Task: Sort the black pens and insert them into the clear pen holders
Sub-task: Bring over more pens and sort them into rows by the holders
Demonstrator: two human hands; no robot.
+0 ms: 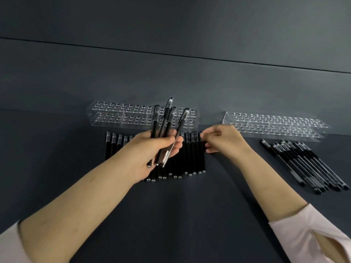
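- My left hand (152, 149) grips four black pens (169, 123), lifted above the table.
- My right hand (222, 138) curls at the right end of the pen row (191, 158); I cannot tell if it holds one.
- A pen pile (303, 164) lies on the right.
- The left holder (121, 114) and right holder (275, 124) stand behind.

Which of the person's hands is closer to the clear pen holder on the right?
Right. The right hand is by the left end of the right holder; the left hand, gripping a bunch of pens, is farther off, in front of the left holder.
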